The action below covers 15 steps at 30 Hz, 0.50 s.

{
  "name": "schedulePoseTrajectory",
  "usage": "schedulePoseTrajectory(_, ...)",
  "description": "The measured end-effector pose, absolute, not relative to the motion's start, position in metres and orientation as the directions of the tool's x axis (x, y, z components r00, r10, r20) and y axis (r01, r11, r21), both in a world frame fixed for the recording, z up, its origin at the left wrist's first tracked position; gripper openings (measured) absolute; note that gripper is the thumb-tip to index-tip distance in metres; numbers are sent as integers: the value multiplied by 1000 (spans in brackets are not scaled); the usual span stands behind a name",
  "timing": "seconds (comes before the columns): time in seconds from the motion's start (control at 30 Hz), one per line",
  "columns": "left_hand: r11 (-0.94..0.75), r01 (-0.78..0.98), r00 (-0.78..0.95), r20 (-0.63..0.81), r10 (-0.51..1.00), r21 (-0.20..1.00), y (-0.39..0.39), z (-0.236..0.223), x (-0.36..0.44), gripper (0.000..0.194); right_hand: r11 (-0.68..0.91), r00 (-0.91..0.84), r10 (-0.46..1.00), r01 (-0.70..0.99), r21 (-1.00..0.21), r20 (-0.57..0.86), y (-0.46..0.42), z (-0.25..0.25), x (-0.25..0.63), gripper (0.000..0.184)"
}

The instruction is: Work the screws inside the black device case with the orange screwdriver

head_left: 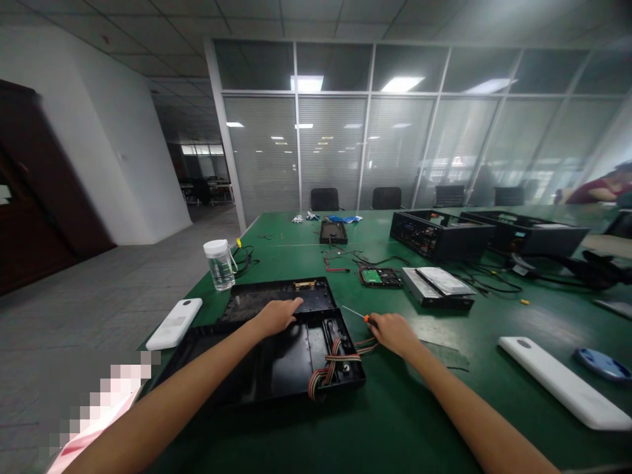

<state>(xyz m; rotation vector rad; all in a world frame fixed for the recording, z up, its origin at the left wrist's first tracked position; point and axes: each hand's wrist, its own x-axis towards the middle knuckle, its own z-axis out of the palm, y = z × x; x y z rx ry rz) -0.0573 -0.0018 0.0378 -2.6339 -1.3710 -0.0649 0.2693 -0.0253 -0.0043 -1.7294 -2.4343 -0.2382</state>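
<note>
Bare hands (277, 317), bare forearms (197, 375)

A black tray (281, 359) lies flat and open at lower centre, striped wires (332, 368) looping over its right end. Just above sits a flat black panel (261, 301) with a gold-coloured strip. Right of centre, an orange-and-black screwdriver (366, 318) slants, tip up-left.

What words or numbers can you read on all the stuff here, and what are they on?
None can be read for sure.
Clear bottle: marks on its side, too small and blurred.
White device at the left: faint print, too blurred.
Pale sheet on the metal box: too blurred to tell any words.
Circuit board: too small to read any print.
</note>
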Motion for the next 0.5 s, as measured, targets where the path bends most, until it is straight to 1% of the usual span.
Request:
schedulePoseTrajectory(0.03, -591, 797, 603, 121, 788, -122, 0, 37, -60, 38, 319, -318, 918, 947, 34, 238, -25, -4, 271, 21)
schedulePoseTrajectory(0.1, -640, 759, 651, 145, 745, -120, 0, 36, -64, 36, 370, -345, 882, 929, -18, 322, -24, -3, 271, 19)
schedulePoseTrajectory(0.2, -691, 700, 713, 211, 668, -180, -6, 36, -67, 31, 475, -357, 808, 865, -160, 469, -23, 0, 266, 17)
schedulePoseTrajectory(0.27, -729, 645, 763, 249, 597, -230, -8, 34, -67, 28, 505, -320, 791, 822, -262, 521, -22, 1, 261, 18)
schedulePoseTrajectory(0.37, -778, 564, 824, 256, 506, -278, -6, 29, -64, 18, 516, -294, 803, 779, -356, 519, -22, -1, 256, 21)
schedulePoseTrajectory(0.43, -795, 525, 849, 248, 466, -304, -2, 25, -61, 14, 497, -294, 831, 773, -394, 471, -23, -3, 255, 24)
schedulePoseTrajectory(0.5, -800, 499, 865, 241, 440, -332, 2, 22, -60, 14, 490, -325, 856, 760, -428, 402, -24, -4, 252, 29)
